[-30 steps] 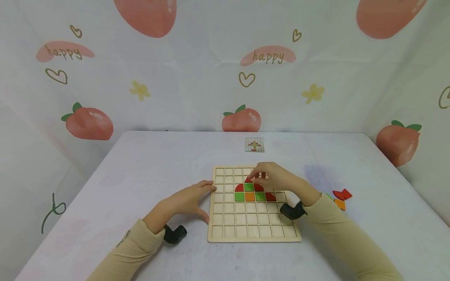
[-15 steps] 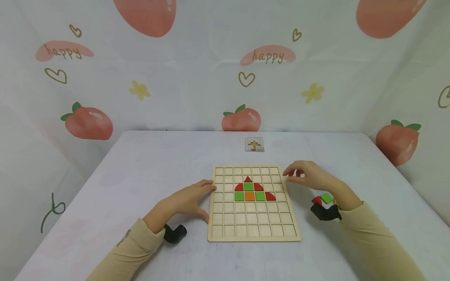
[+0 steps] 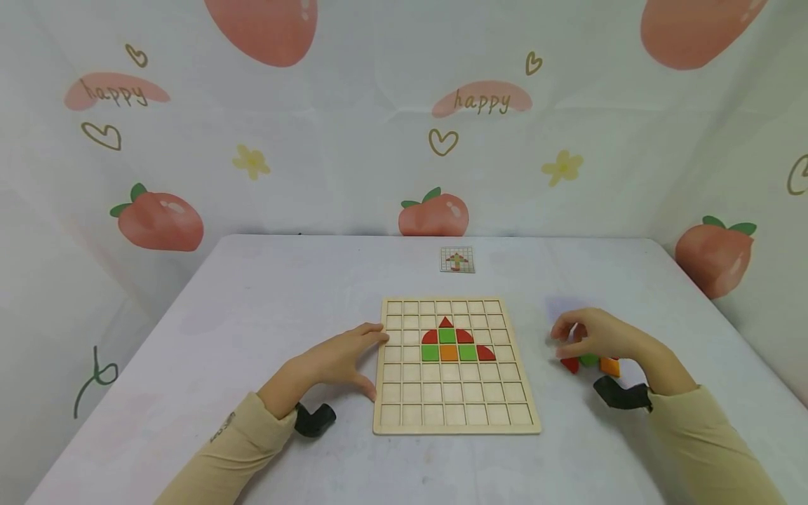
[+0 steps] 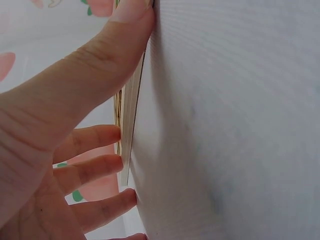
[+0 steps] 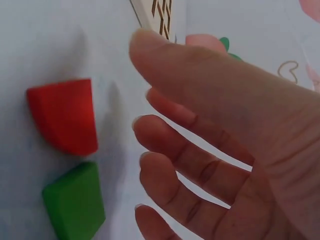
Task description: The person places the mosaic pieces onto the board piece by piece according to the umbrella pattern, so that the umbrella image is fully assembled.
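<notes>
Touching the left edge of a square, pale wooden board with a grid (image 3: pixel 454 393), here, with the left hand (image 3: pixel 334 359), fingers straight and spread, thumb lower down the same edge. Spotting inside the grid, going downwards, a small red triangular tile (image 3: pixel 445 323), then a green square tile (image 3: pixel 447 336) between two red quarter-round tiles (image 3: pixel 430 338), then, left to right, a row of green, orange, green and another red quarter-round. Over to the right, clear of the board: hanging low with the right hand (image 3: pixel 600 333), fingers loosely bent, thumb apart from the fingertips, unclosed and without a grip on any tile. Catching, from the right wrist, a red, curved-sided loose tile (image 5: pixel 65 117) just beside a green, straight-sided loose tile (image 5: pixel 77 202), both near the fingertips on the white surface (image 3: pixel 284 280). Noting also an orange loose tile (image 3: pixel 609 367) near the right wrist, and, beyond the board, a small square patterned card (image 3: pixel 457 259).
</notes>
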`<state>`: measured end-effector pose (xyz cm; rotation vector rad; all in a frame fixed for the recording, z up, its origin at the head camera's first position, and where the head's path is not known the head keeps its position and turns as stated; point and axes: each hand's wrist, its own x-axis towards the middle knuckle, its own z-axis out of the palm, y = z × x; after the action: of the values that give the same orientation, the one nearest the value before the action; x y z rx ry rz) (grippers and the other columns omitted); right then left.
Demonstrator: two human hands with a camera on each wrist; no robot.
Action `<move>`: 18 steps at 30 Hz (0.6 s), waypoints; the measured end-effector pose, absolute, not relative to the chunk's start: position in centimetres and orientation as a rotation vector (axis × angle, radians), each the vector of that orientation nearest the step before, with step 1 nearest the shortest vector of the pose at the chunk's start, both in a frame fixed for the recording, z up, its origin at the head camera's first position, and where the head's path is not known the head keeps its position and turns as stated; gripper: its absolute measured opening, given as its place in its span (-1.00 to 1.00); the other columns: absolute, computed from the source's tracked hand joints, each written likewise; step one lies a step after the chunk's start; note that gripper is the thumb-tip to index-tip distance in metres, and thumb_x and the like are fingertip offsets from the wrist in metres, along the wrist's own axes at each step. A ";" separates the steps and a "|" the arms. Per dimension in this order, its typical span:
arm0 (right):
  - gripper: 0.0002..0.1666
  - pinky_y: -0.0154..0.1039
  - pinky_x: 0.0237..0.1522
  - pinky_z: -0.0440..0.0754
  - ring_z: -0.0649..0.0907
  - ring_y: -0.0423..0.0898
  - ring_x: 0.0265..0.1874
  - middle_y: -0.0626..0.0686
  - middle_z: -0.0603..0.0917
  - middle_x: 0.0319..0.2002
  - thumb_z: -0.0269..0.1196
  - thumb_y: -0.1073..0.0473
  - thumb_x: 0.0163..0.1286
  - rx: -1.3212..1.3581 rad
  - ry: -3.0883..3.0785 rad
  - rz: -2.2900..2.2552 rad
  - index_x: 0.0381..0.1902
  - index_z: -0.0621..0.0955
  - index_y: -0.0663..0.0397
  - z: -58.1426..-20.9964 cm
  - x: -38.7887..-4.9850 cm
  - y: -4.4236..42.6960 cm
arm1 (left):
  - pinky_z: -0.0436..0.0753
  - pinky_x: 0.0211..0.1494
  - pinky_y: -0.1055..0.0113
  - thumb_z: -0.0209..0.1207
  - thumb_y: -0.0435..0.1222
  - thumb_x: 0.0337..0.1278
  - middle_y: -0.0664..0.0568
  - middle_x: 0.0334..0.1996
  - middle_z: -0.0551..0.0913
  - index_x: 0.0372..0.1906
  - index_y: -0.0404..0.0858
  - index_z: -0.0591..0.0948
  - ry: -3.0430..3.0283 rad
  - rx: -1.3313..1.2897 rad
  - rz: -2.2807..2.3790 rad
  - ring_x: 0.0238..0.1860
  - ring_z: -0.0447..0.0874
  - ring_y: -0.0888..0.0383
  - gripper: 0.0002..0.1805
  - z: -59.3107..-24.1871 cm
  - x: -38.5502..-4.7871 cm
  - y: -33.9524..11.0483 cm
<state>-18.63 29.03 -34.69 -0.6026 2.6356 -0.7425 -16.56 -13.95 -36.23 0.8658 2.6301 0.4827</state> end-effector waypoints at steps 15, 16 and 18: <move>-0.64 -0.44 -0.54 0.39 0.40 -0.36 -0.59 -0.09 0.53 -0.44 0.45 0.02 -0.02 -0.627 2.583 -0.745 -0.37 0.55 0.05 -35.8 -17.8 30.2 | 0.34 0.38 0.03 0.47 0.02 -0.36 -0.20 0.38 0.22 0.31 -0.35 0.30 2.639 0.860 0.469 0.38 0.23 -0.12 0.04 -36.4 -16.7 -14.0; -0.64 -0.44 -0.54 0.38 0.40 -0.36 -0.60 -0.10 0.53 -0.45 0.45 0.02 -0.03 -0.628 2.584 -0.746 -0.37 0.55 0.04 -35.9 -17.8 30.2 | 0.34 0.38 0.03 0.47 0.02 -0.36 -0.20 0.38 0.22 0.31 -0.35 0.30 2.639 0.859 0.469 0.38 0.23 -0.12 0.04 -36.4 -16.7 -14.0; -0.65 -0.43 -0.56 0.38 0.40 -0.37 -0.60 -0.12 0.53 -0.46 0.46 0.03 -0.03 -0.655 2.590 -0.764 -0.39 0.55 0.03 -36.1 -17.8 30.4 | 0.34 0.38 0.03 0.46 0.02 -0.36 -0.20 0.38 0.22 0.31 -0.35 0.30 2.639 0.860 0.470 0.38 0.23 -0.12 0.04 -36.5 -16.7 -14.0</move>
<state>-17.80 30.38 -36.09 -0.6553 2.5897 -0.7640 -16.68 -14.04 -36.46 0.8604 2.6387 0.4702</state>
